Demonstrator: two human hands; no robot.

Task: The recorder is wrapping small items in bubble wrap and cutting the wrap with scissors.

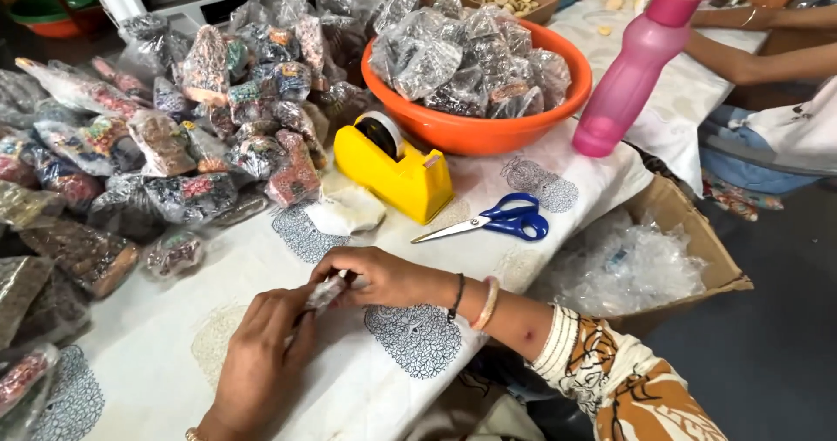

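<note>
My left hand point(261, 358) and my right hand point(384, 277) meet over the white printed tablecloth point(166, 354) and together pinch a small packet in clear plastic point(325, 293). Most of the packet is hidden by my fingers. A yellow tape dispenser point(397, 166) stands just beyond my hands. Blue-handled scissors point(501, 220) lie shut to its right. A heap of small plastic-wrapped items point(174, 136) covers the table's left side.
An orange bowl point(488, 127) full of wrapped packets sits behind the dispenser, with a pink bottle point(635, 71) to its right. A cardboard box point(689, 232) of clear plastic bags stands beside the table. Another person's arms point(767, 57) rest at the top right.
</note>
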